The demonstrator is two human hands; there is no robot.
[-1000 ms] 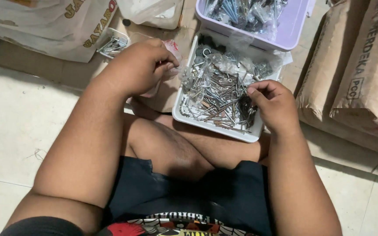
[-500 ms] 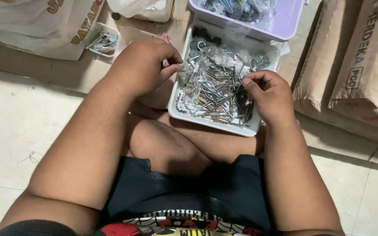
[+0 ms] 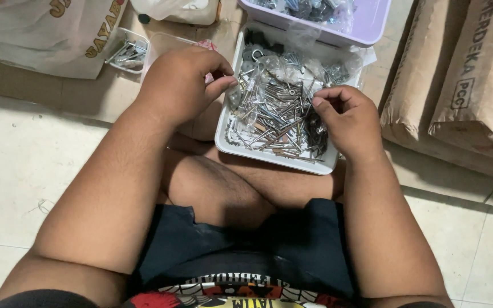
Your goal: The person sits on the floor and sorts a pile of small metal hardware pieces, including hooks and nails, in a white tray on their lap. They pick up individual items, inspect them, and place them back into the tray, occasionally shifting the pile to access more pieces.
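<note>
Screws [image 3: 275,117], a tangled heap of them with nails and hooks mixed in, are filling the white tray [image 3: 223,134] resting against the person's crossed legs on the floor, and both hands are working over it in the head view. Left hand [image 3: 181,85] is hovering at the tray's left rim, fingers curled in and thumb pressing toward the forefinger; whether anything is pinched there I cannot tell, since the fingertips are turned away. Right hand [image 3: 346,117] is sitting on the right side of the heap, fingers bunched tight at the tips as if nipping one small piece, though the piece itself is too small to make out. Judging from this, picking cleanly means lifting one item straight up by its end rather than dragging, because the pile is interlocked and neighbours could come along. Keeping the wrist low over the tray should let strays drop back in. Just behind, a lilac bin [image 3: 366,28] is holding bagged hardware, touching the tray's far edge; a small clear tub [image 3: 126,51] is sitting to the left, brown sacks [image 3: 457,85] to the right.
</note>
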